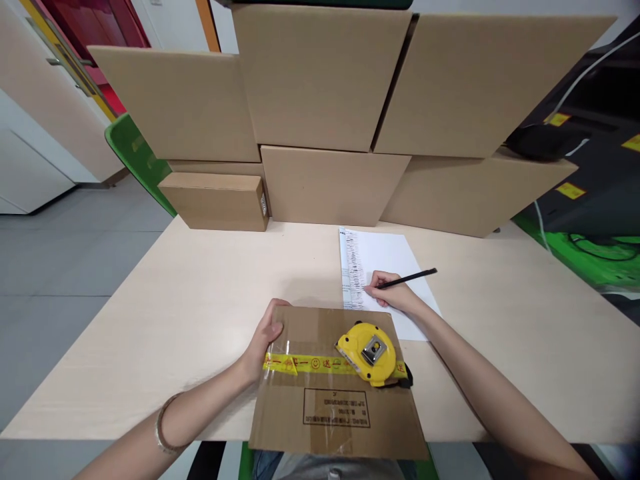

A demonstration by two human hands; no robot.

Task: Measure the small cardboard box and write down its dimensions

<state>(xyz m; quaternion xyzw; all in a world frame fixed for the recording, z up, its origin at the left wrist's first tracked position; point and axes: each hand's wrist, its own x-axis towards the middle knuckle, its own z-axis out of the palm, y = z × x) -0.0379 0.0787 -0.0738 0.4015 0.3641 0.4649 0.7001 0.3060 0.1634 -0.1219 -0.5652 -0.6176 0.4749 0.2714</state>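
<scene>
From afar, I see the left hand (265, 337) grasping the left edge of a yellow-taped brown cardboard box (315, 340) at the near side of the pale tabletop (150, 333), a yellow-and-black tape measure (367, 353) resting on the box's right half, while the right hand (393, 292) pinches a slim black pen (420, 274) over a white paper sheet (395, 250), farther off and to the right

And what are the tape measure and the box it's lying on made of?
Tape measure: probably hard plastic, being smooth and bright yellow; its shiny silver clip looks metallic.
Box: likely cardboard, by its dull brown surface; the yellow tape across it looks like glossy plastic.
</scene>
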